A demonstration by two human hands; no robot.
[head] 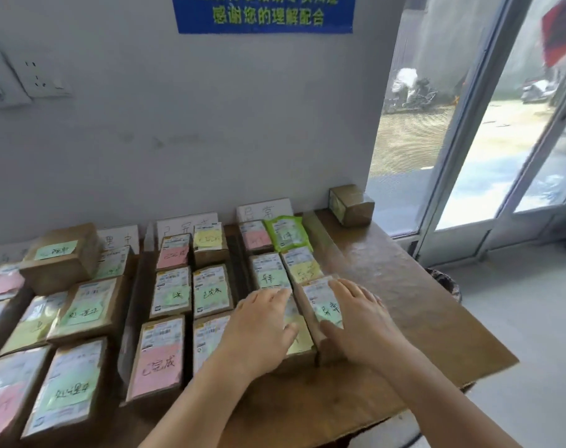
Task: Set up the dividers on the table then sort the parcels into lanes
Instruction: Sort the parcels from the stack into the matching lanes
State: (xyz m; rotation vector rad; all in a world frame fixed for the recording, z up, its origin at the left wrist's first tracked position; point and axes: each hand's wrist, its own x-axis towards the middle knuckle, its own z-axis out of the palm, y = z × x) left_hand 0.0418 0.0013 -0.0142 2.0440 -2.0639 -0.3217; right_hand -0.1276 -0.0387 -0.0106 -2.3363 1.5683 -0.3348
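Both hands are down on two parcels at the near end of the rightmost lane on the wooden table (pixel 404 286). The left hand (pixel 262 321) lies flat, fingers straight and spread, on top of a box with a yellow note (pixel 302 339). The right hand (pixel 359 315) lies with straight fingers over the box with a green note (pixel 323 305) just beside it on the right, the thumb down along the near left edge; that box sits tilted against its neighbour. The hands are close together but not touching.

Farther along the same lane lie more labelled boxes and a green padded bag (pixel 286 232). A dark divider strip (pixel 238 263) separates this lane from the middle lane, where boxes with pink, green and yellow notes lie in two columns, the nearest a box with a pink note (pixel 157 360). Another divider (pixel 131 305) lies between the middle and the left lanes, which hold more boxes. White handwritten cards (pixel 264 208) stand against the wall at the far end of the lanes. One brown box (pixel 351 203) stands alone on the far right corner of the table
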